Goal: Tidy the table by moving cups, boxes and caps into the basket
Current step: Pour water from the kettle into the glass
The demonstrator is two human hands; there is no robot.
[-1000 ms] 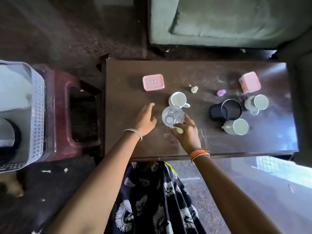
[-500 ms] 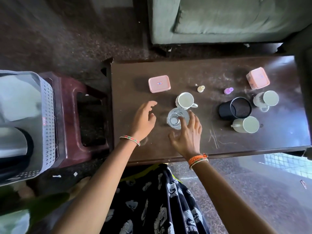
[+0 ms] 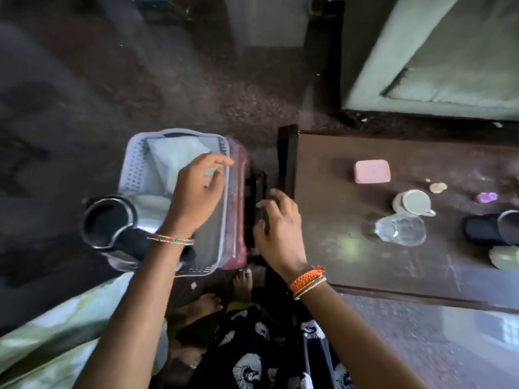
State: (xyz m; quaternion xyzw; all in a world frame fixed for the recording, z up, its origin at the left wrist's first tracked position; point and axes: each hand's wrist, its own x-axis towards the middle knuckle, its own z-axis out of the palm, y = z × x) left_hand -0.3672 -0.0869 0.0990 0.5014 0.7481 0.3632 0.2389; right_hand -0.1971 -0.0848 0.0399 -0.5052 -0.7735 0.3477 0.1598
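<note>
Head view, sole entry. I logged the left hand [image 3: 198, 192] over the basket [image 3: 132, 175], fingers spread and slightly curled, holding nothing I could make out; motion blur hid the fingertips. The right hand [image 3: 276, 230] hovered over the gap between the red stool [image 3: 238, 209] and the table [image 3: 351, 265], fingers loose and apart, also empty.

The basket sat on the stool to the left of the table. Inside it I noted a pale folded item and a black-and-metal jug [image 3: 108, 220] at its near-left corner.

Left on the table, all to the right of both hands:
- a clear glass [image 3: 401, 230], nearest of the lot
- a white cup [image 3: 414, 202] just behind the glass, handle pointing right
- a pink box [image 3: 372, 171] further back, its long side running left to right
- a yellowish cap [image 3: 438, 187] and a purple cap [image 3: 487, 197]
- a black cup [image 3: 494, 228] on its side at the frame edge
- a pale cup [image 3: 505, 256], cut off by the frame

Relation that mattered: I judged the right hand the nearer to the glass, which lay to its right, well apart, with bare table between.

Writing: a small mark on the pink box lid, too small to read. No brands legible elsewhere.
</note>
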